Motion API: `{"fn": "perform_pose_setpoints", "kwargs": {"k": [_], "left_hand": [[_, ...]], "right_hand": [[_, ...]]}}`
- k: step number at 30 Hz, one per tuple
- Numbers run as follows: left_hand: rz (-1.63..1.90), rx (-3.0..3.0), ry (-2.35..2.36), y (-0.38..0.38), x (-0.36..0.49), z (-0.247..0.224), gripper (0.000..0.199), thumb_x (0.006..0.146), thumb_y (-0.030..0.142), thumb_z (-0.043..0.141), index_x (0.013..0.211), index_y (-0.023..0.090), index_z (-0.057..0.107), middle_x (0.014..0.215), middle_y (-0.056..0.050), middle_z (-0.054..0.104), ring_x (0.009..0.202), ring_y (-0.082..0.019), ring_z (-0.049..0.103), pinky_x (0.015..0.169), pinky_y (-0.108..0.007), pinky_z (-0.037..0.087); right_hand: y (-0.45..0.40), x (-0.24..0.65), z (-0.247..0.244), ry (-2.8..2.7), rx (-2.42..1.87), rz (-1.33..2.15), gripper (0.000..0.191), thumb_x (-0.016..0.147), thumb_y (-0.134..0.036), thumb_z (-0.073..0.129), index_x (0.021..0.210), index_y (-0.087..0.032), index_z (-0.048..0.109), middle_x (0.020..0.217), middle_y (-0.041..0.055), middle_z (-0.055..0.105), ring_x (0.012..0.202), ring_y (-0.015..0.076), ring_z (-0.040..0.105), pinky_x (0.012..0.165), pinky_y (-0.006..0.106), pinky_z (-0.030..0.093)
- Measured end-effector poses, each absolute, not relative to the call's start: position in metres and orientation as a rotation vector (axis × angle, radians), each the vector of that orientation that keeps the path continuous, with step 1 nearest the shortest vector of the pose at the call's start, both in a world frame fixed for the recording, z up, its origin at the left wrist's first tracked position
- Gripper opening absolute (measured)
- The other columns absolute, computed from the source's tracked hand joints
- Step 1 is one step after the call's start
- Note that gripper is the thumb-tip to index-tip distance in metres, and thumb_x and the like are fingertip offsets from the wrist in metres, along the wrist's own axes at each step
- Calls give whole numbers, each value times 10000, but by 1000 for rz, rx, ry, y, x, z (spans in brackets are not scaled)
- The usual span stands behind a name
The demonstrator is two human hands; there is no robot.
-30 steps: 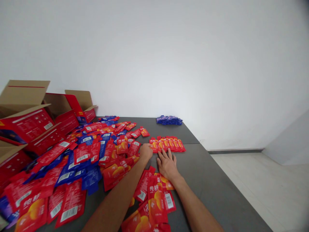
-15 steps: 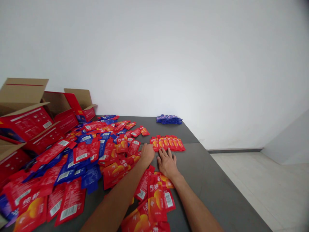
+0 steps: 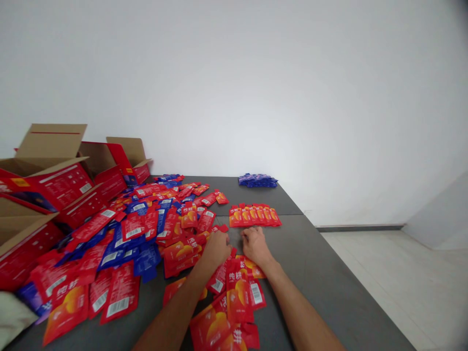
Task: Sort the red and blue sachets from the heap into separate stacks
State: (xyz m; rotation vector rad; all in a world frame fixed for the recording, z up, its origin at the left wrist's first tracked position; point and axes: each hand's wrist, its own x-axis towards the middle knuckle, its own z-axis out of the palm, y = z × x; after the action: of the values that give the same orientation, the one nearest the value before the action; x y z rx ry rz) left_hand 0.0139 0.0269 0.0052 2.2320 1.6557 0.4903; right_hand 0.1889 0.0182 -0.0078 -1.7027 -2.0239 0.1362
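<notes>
Head view: row of red fruit-print pouches (image 3: 255, 216) lies flat on the dk gray table (image 3: 314, 278), over its seam, fronts up, pcs overlapping side by side. R hand (image 3: 257, 243) is just on the near side of the row, closest to it, fingers bent inward; can't tell if the tips meet or pinch anything. L hand (image 3: 217, 247) is near too, to the L & near side of the row, fingers curled; a loose red pouch (image 3: 221, 228) shows right by its fingertips, but can't tell if it's gripped. Hands apart from each other. Nearer than the row, mostly btwn the forearms: small cluster of red pouches (image 3: 237, 295), some fruit side up, some w/ barcode up. L of the row: big mixed heap of red & blue pouches (image 3: 146, 253), jumbled. Far L of the row, past the heap: open red cardboard boxes (image 3: 69, 183), flaps up. Far L & nearest the viewer from the row: pale item (image 3: 14, 314), cut off by the frame edge, can't ID. Behind the row: stack of blue pouches (image 3: 258, 181), near the white wall (image 3: 256, 97). Well R of the row: pale floor (image 3: 376, 263).
</notes>
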Motion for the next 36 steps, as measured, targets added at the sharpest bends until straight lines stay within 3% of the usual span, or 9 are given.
{"fn": "perform_pose_setpoints", "kwargs": {"k": [9, 14, 20, 25, 30, 36], "left_hand": [[513, 2304, 1668, 12, 6, -1, 126, 807, 245, 593, 766, 163, 679, 891, -102, 689, 919, -229, 585, 856, -341, 376], [498, 2294, 1672, 11, 5, -5, 155, 830, 256, 586, 742, 164, 674, 896, -108, 686, 947, -239, 576, 897, -359, 361], [596, 2219, 1636, 13, 6, -8, 164, 809, 202, 574, 672, 155, 651, 808, -96, 678, 855, -213, 580, 808, -336, 370], [776, 2066, 1583, 15, 3, -3, 198, 799, 145, 518, 620, 163, 603, 738, -57, 648, 763, -169, 561, 724, -293, 367], [970, 1869, 1487, 16, 3, 5, 196, 821, 211, 496, 641, 174, 564, 710, -18, 624, 711, -146, 544, 660, -263, 361], [1030, 1558, 1197, 14, -3, 21, 233, 804, 364, 551, 701, 163, 606, 684, 0, 614, 653, -135, 531, 607, -239, 376]], "right_hand": [[6, 173, 2, -2133, -1554, 272, 219, 875, -134, 484, 826, -184, 691, 838, 36, 715, 832, 162, 610, 857, 256, 359], [-1, 164, 4, -2193, -1554, 324, 169, 862, -180, 534, 866, -194, 703, 896, 44, 709, 899, 174, 607, 881, 263, 362], [-4, 160, 2, -2228, -1481, 344, 197, 874, -171, 506, 825, -195, 696, 863, 37, 696, 902, 168, 596, 901, 274, 360], [-3, 159, 3, -2039, -1400, 432, 213, 903, -215, 483, 908, -190, 695, 878, 32, 695, 864, 168, 596, 845, 266, 395], [1, 157, 4, -1717, -1324, 718, 232, 906, -345, 520, 872, -188, 688, 761, 6, 657, 692, 154, 561, 666, 252, 412], [3, 156, 5, -1357, -1168, 963, 324, 840, -492, 630, 857, -171, 673, 695, -15, 599, 613, 128, 489, 583, 240, 383]]}}
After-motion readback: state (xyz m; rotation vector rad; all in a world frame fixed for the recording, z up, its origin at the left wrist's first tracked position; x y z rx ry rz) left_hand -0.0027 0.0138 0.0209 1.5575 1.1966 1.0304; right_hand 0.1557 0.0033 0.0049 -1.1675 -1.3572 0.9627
